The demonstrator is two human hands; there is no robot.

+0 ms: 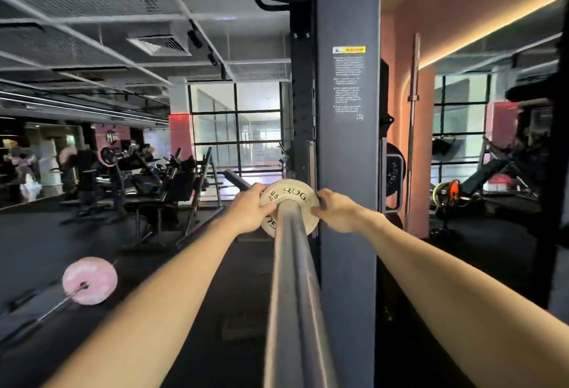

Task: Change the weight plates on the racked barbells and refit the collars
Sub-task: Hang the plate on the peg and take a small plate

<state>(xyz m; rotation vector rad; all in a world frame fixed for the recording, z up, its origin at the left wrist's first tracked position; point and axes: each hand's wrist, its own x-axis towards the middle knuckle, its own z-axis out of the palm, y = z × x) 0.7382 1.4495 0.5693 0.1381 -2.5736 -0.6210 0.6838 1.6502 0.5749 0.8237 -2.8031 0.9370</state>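
Observation:
A steel barbell sleeve (292, 280) runs away from me up the middle of the view. A small cream weight plate (288, 195) with dark raised lettering sits on it at arm's length. My left hand (251, 207) grips the plate's left edge, thumb on its face. On the opposite edge my right hand (337, 210) grips the same plate. No collar is visible on the sleeve.
A dark grey rack upright (348, 141) stands just right of the sleeve. A black plate (394, 175) hangs on a peg behind it. A second barbell with a pink plate (90, 280) lies low at the left. Benches and machines fill the back.

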